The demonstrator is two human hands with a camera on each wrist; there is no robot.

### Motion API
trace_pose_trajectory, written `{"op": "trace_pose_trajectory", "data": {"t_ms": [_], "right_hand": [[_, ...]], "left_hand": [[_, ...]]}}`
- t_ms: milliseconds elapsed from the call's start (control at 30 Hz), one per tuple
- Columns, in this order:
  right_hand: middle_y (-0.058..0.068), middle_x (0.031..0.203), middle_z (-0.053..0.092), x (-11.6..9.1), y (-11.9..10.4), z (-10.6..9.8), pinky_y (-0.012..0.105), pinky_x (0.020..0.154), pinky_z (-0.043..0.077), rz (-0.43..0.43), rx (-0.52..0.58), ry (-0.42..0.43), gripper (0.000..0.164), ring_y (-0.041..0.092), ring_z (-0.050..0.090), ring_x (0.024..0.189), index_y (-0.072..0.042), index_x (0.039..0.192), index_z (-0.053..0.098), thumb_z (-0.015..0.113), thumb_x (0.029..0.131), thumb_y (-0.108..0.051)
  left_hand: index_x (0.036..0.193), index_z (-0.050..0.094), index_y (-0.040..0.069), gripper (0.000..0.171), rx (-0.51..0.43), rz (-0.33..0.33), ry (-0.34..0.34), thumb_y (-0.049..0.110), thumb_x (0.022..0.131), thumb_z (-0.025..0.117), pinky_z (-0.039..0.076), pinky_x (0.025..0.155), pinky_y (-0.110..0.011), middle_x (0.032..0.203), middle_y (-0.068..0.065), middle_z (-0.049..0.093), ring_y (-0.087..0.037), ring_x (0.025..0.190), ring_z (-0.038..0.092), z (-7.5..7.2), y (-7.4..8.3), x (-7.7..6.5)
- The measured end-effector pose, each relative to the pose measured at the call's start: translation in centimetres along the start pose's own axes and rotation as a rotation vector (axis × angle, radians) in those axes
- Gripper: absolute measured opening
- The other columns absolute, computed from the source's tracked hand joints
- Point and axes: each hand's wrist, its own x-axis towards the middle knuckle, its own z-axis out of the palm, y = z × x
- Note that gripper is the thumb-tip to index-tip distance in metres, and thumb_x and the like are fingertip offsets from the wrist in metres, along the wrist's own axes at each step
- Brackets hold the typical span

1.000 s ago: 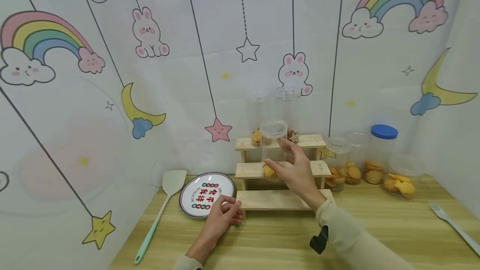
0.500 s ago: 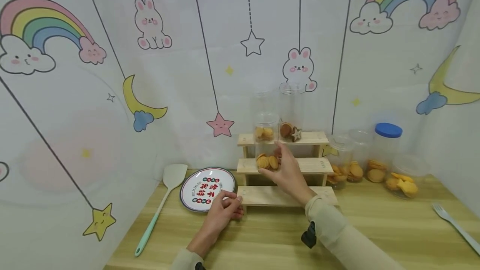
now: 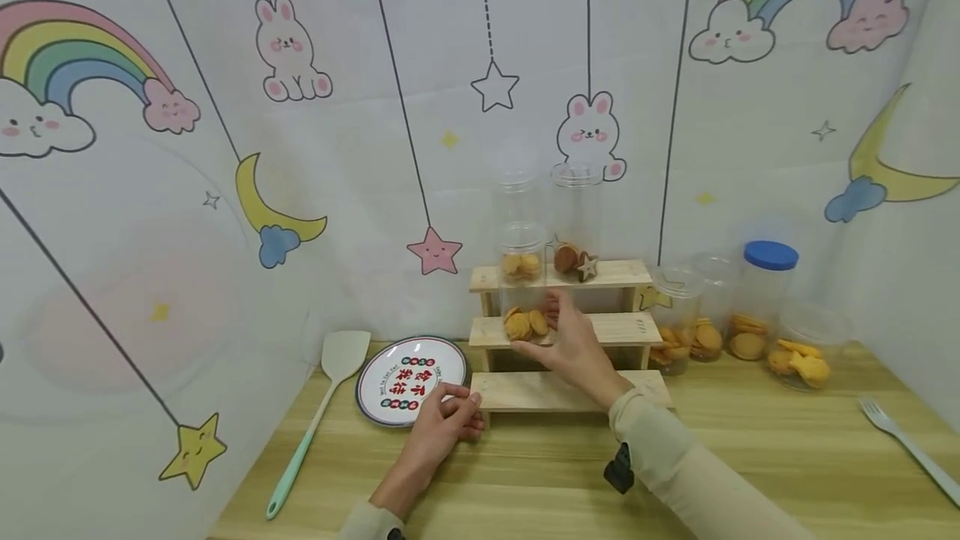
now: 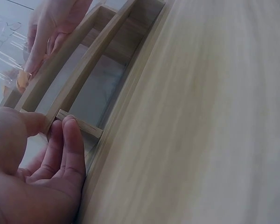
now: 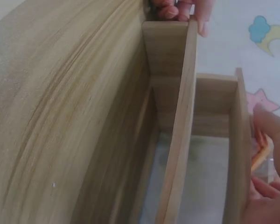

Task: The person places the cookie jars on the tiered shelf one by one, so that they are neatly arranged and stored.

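My right hand (image 3: 573,352) holds the lower part of a clear jar (image 3: 522,294) with round yellow biscuits at its bottom. This jar stands at the left of the middle step of a three-step wooden rack (image 3: 517,391). My left hand (image 3: 441,425) pinches the left end of the lowest step, thumb above and fingers below, as the left wrist view shows. On the top step stand two more clear jars: one partly behind the held jar, the other (image 3: 577,211) with brown biscuits and a star-shaped one. In the right wrist view, only a sliver of the held jar shows.
Left of the rack lie a white plate (image 3: 375,397) with red lettering and a spatula (image 3: 303,440) with a mint handle. At right stand several biscuit jars, one with a blue lid (image 3: 771,255). A pale fork (image 3: 907,444) lies at the table's right side.
The right hand has lowered the jar and moved it slightly left, onto the middle step; over the last half second it has hardly moved. The left hand has stayed at the rack's end.
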Motion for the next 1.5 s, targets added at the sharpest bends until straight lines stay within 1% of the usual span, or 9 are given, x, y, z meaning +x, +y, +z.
{"op": "trace_pose_trajectory", "data": {"t_ms": [200, 367, 533, 633, 767, 900, 1033, 1267, 1500], "right_hand": [[0.013, 0.143, 0.053, -1.9, 0.5, -1.4, 0.044, 0.108, 0.053, -0.036, 0.040, -0.012, 0.102, 0.030, 0.056, 0.132, -0.020, 0.157, 0.022, 0.083, 0.080, -0.046], [0.008, 0.134, 0.060, -4.0, 2.0, -4.0, 0.039, 0.099, 0.058, -0.177, 0.016, 0.124, 0.070, 0.023, 0.060, 0.122, -0.014, 0.149, 0.042, 0.076, 0.091, -0.034], [0.012, 0.116, 0.068, -5.7, 4.2, -7.6, 0.021, 0.082, 0.060, -0.254, 0.043, 0.288, 0.044, 0.019, 0.068, 0.100, -0.006, 0.132, 0.058, 0.073, 0.091, -0.008], [0.016, 0.111, 0.068, -6.8, 5.8, -10.0, 0.009, 0.078, 0.056, -0.221, 0.036, 0.364, 0.043, 0.010, 0.067, 0.092, -0.003, 0.128, 0.061, 0.073, 0.087, 0.003], [0.015, 0.110, 0.069, -8.0, 7.9, -12.8, 0.001, 0.076, 0.050, -0.106, -0.029, 0.445, 0.040, -0.002, 0.062, 0.091, -0.003, 0.127, 0.061, 0.073, 0.088, 0.001], [0.012, 0.115, 0.066, -8.4, 9.4, -14.7, 0.000, 0.077, 0.048, 0.028, -0.055, 0.466, 0.041, 0.006, 0.060, 0.098, -0.006, 0.130, 0.059, 0.073, 0.092, -0.013], [0.013, 0.124, 0.062, -8.6, 10.9, -15.3, 0.007, 0.081, 0.052, 0.135, -0.093, 0.413, 0.054, 0.024, 0.059, 0.109, -0.007, 0.136, 0.053, 0.075, 0.092, -0.029], [0.020, 0.140, 0.053, -8.0, 12.6, -14.5, 0.051, 0.098, 0.053, 0.231, -0.089, 0.286, 0.078, 0.038, 0.055, 0.124, -0.004, 0.146, 0.039, 0.075, 0.089, -0.044], [0.025, 0.144, 0.047, -7.3, 12.5, -13.8, 0.060, 0.101, 0.049, 0.262, -0.074, 0.249, 0.094, 0.043, 0.049, 0.129, -0.004, 0.152, 0.030, 0.074, 0.086, -0.054]], "left_hand": [[0.124, 0.044, -0.002, 0.046, -0.013, -0.002, 0.006, 0.028, 0.098, 0.067, 0.066, 0.076, -0.036, 0.099, -0.022, 0.071, -0.020, 0.083, 0.071, 0.1, -0.2, -0.1], [0.124, 0.045, -0.002, 0.045, -0.011, 0.007, 0.009, 0.027, 0.098, 0.067, 0.066, 0.076, -0.036, 0.098, -0.021, 0.071, -0.021, 0.082, 0.071, 0.1, -0.1, -0.1], [0.124, 0.045, -0.003, 0.045, -0.005, 0.006, 0.009, 0.027, 0.098, 0.067, 0.066, 0.076, -0.036, 0.097, -0.020, 0.071, -0.020, 0.082, 0.070, 0.1, -0.2, 0.0], [0.123, 0.045, -0.003, 0.045, 0.000, 0.001, 0.009, 0.028, 0.098, 0.067, 0.066, 0.076, -0.036, 0.096, -0.019, 0.071, -0.020, 0.081, 0.070, 0.2, -0.2, 0.1], [0.122, 0.046, -0.002, 0.045, 0.006, 0.002, 0.011, 0.028, 0.098, 0.067, 0.066, 0.075, -0.036, 0.095, -0.019, 0.072, -0.021, 0.082, 0.071, 0.1, -0.2, 0.1], [0.121, 0.047, -0.002, 0.043, 0.003, 0.004, 0.020, 0.029, 0.098, 0.068, 0.066, 0.075, -0.036, 0.096, -0.019, 0.072, -0.021, 0.082, 0.071, 0.1, -0.2, 0.1], [0.121, 0.048, -0.001, 0.043, 0.007, 0.000, 0.023, 0.029, 0.097, 0.068, 0.066, 0.075, -0.035, 0.095, -0.018, 0.072, -0.021, 0.082, 0.071, 0.2, -0.1, 0.0], [0.121, 0.049, -0.003, 0.044, 0.001, 0.009, 0.023, 0.028, 0.097, 0.068, 0.065, 0.075, -0.035, 0.093, -0.018, 0.071, -0.022, 0.083, 0.070, 0.1, 0.0, -0.2], [0.123, 0.050, -0.004, 0.046, -0.008, 0.003, 0.020, 0.028, 0.097, 0.069, 0.065, 0.075, -0.034, 0.095, -0.019, 0.071, -0.021, 0.083, 0.070, 0.2, -0.1, -0.1]]}}
